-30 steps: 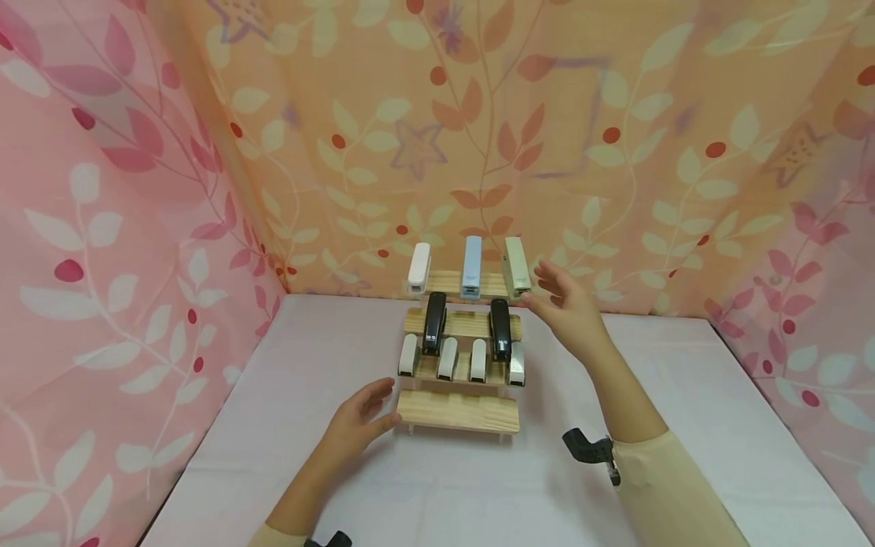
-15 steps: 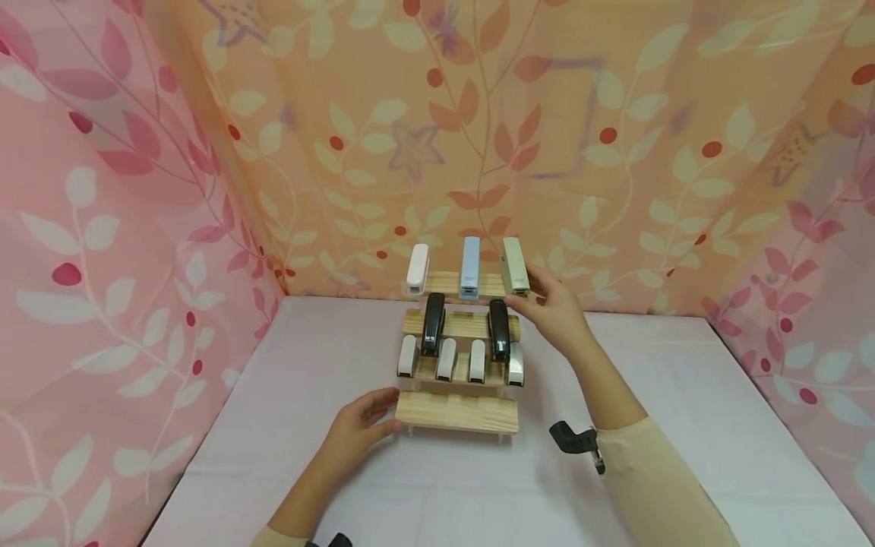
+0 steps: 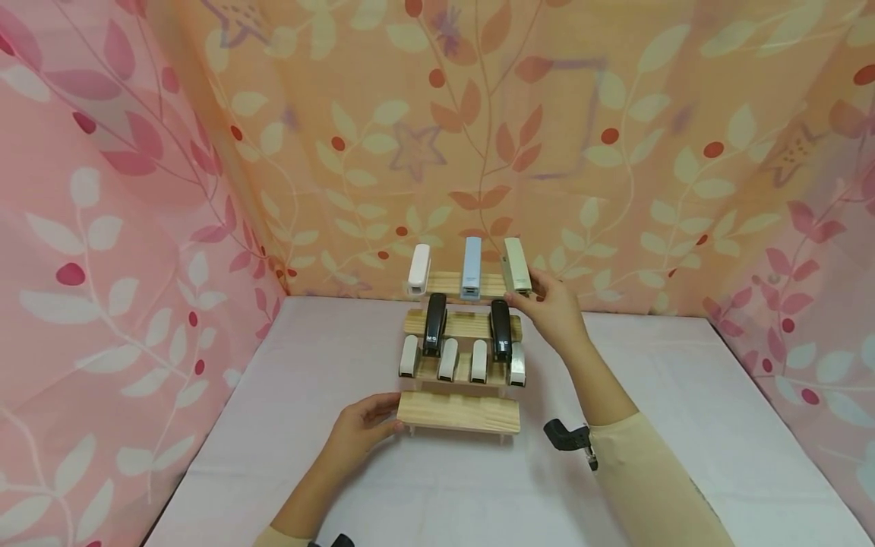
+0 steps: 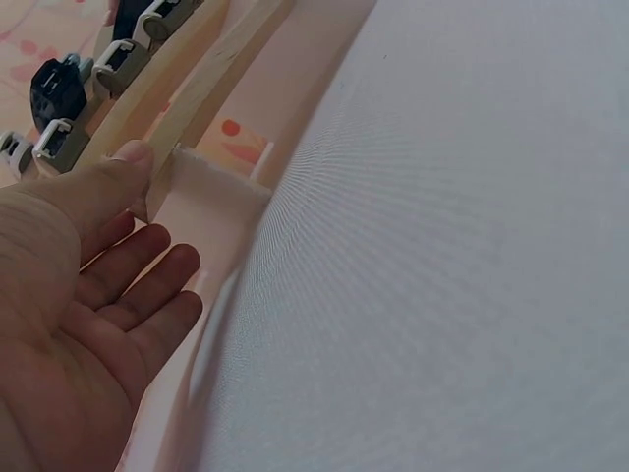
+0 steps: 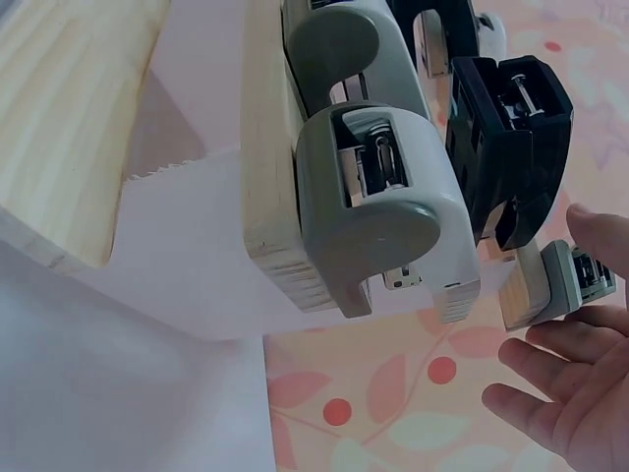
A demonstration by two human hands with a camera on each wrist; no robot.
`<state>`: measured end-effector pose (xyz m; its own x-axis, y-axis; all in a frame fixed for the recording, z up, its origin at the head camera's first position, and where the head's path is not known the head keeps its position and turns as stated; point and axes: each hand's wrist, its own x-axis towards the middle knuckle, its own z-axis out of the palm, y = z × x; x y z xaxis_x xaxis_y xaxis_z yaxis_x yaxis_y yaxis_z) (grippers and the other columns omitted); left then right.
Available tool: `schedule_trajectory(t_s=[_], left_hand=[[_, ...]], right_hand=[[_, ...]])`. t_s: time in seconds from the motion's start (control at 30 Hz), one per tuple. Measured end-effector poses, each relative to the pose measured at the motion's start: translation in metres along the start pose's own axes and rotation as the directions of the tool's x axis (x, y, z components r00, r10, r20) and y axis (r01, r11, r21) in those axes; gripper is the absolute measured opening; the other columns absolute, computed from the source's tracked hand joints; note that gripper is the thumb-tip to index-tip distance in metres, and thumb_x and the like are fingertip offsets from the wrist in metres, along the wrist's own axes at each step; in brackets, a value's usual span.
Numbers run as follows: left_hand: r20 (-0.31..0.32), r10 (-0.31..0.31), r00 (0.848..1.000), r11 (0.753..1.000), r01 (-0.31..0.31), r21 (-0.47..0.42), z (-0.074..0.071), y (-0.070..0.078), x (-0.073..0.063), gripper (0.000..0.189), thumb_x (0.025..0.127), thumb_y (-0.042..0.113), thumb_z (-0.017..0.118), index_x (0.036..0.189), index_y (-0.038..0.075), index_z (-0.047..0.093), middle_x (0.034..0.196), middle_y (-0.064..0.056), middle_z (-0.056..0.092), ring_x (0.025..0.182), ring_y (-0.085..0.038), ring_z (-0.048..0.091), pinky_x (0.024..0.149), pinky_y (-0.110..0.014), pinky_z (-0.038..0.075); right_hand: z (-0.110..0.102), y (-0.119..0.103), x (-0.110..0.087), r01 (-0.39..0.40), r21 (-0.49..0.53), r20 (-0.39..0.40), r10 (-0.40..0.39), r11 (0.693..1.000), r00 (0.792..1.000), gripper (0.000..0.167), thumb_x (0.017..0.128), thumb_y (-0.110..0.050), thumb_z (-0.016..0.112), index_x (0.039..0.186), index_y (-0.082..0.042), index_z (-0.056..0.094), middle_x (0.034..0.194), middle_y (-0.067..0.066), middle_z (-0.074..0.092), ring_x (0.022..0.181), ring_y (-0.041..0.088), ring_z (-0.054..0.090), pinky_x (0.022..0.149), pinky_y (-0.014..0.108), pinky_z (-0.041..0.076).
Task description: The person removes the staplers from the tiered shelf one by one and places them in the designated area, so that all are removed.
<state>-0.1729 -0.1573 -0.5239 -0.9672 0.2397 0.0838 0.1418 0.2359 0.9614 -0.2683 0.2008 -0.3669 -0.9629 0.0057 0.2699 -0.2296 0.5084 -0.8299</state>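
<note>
A stepped wooden rack stands on the table, bearing several staplers. My left hand pinches the left end of its lowest board, thumb in front and index finger partly hidden behind; the other fingers are loosely bent. At the top board's right end stands a light green stapler. My right hand reaches around that corner, thumb in front of the stapler and fingers beside it. In the right wrist view, these fingers are nearly straight, close to the board's end; firm contact is unclear.
A light blue stapler and a white stapler share the top board. Below are two black staplers and several small grey-white staplers. A white cloth covers the table; floral curtains enclose its back and sides.
My right hand has moved left, in to the green stapler and the top board's end. My left hand has shifted slightly onto the lowest board's end. The staplers stay in place.
</note>
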Motion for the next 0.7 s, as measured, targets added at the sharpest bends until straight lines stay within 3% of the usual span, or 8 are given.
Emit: schedule_trajectory(t_s=[0.27,0.43,0.7], left_hand=[[-0.013,0.009,1.0,1.0,-0.009,0.017,0.0011,0.0015,-0.0006,0.05,0.084,0.019,0.086,0.13,0.01,0.069,0.131,-0.006,0.07,0.123,-0.025,0.066,0.106,-0.033,0.054],[-0.02,0.015,1.0,1.0,-0.015,0.02,0.0011,0.0013,-0.0002,0.05,0.084,0.02,0.086,0.13,0.01,0.069,0.13,-0.006,0.07,0.123,-0.024,0.066,0.105,-0.031,0.054],[-0.021,0.011,1.0,1.0,-0.011,0.023,0.0017,0.0002,-0.0016,0.051,0.083,0.021,0.086,0.13,0.011,0.069,0.129,-0.005,0.071,0.122,-0.023,0.067,0.104,-0.032,0.055]], right_hand=[[-0.0021,0.0003,-0.0019,0.003,-0.053,-0.031,-0.005,0.999,1.0,0.063,0.094,-0.031,0.077,0.149,-0.011,0.055,0.129,0.021,0.068,0.113,0.037,0.067,0.086,0.05,0.061],[-0.0033,0.0,-0.0032,0.023,-0.035,-0.039,-0.024,0.999,0.999,0.058,0.096,-0.027,0.074,0.147,-0.009,0.056,0.131,0.021,0.067,0.112,0.033,0.068,0.082,0.044,0.062],[-0.0058,0.0011,-0.0056,0.031,-0.099,-0.07,-0.038,0.995,0.997,0.053,0.096,-0.03,0.074,0.143,-0.008,0.06,0.128,0.02,0.069,0.109,0.031,0.069,0.074,0.04,0.06]])
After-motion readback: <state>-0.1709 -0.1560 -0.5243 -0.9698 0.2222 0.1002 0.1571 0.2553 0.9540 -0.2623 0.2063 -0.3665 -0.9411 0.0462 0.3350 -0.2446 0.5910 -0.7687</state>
